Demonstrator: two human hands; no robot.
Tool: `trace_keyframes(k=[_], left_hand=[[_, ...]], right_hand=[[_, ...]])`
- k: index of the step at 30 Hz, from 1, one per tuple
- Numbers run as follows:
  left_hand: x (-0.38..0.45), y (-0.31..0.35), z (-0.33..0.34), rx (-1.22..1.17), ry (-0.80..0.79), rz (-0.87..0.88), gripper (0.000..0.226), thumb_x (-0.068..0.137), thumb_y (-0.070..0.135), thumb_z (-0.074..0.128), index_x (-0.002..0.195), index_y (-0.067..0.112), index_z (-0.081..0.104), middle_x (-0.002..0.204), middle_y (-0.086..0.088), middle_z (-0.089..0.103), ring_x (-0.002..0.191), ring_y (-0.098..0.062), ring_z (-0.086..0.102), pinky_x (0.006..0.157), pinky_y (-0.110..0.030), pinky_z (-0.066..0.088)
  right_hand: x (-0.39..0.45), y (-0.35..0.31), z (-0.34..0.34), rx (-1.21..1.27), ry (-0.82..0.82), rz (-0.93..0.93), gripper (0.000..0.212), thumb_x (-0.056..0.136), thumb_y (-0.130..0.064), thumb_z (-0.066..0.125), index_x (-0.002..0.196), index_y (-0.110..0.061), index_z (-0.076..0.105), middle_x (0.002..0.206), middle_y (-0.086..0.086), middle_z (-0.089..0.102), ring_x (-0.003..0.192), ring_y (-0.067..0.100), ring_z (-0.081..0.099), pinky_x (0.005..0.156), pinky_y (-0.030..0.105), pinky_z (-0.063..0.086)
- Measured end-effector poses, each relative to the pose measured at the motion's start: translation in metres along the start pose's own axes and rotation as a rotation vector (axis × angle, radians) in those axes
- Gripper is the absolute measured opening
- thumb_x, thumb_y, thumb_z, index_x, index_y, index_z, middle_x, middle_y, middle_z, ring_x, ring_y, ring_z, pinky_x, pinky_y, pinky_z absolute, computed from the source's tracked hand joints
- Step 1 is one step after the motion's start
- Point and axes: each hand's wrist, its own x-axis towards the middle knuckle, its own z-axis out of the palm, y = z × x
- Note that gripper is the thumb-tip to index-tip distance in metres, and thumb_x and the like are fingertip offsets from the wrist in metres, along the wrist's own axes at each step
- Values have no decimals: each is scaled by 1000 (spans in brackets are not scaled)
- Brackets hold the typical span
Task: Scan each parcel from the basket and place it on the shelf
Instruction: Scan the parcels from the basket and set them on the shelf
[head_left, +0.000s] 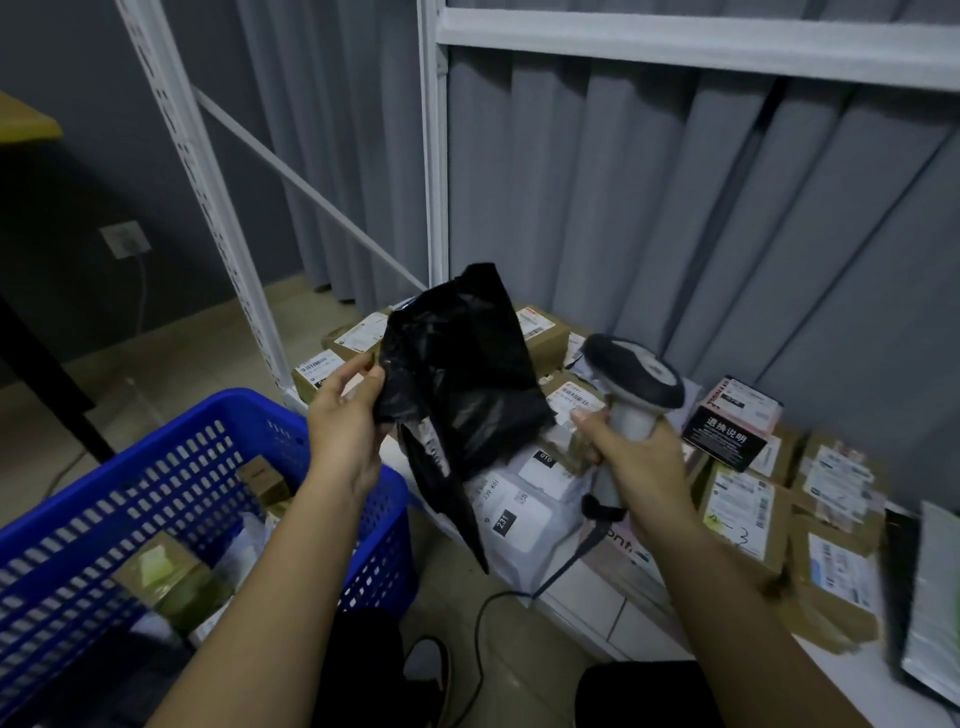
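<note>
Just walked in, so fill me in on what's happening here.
A person is sorting parcels. Their left hand holds up a black plastic mailer bag, and their right hand grips a handheld barcode scanner beside it. The blue basket at the left holds more boxes. Many labelled cardboard parcels already lie on the low white shelf ahead. The black bag is not yet shelved.
</note>
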Motion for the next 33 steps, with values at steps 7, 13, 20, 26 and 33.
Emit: trace_keyframes(k=[7,13,20,26,33], left_hand=[[-28,8,27,-125,-174,0,29,97,-1,45,115,13,62,115,-8,65,99,-16,67,76,-25,58],[-60,31,46,-141,-198,8,30,96,-4,44,117,8,61,108,-10,66,94,-16,66,68,-19,57],[-95,77,32,339,-384,358,23,97,29,51,113,19,64,101,11,68,101,-6,63,87,-24,52],[-99,104,26,1042,-308,835,50,84,23,71,131,21,54,120,-4,50,121,-24,44,102,-39,40],[-120,148,42,1094,-95,875,26,94,31,55,116,21,66,110,-4,47,117,-26,36,92,-35,36]], right_hand=[[-30,-2,24,-148,-260,-123,53,63,-19,90,110,-14,65,104,-6,70,94,3,66,75,14,52],[-49,-15,34,-283,-47,-158,37,73,-19,82,101,-14,58,93,0,66,87,15,60,72,23,42],[-52,-93,-14,-186,-12,-257,24,72,-15,83,85,-16,62,77,-7,66,72,8,62,65,24,47],[-61,-161,-34,-307,-141,-340,29,75,-14,81,93,-12,59,82,-5,62,78,13,59,69,25,44],[-76,-187,-42,-333,8,-373,36,70,-25,85,92,-20,58,83,-1,68,83,20,65,79,38,54]])
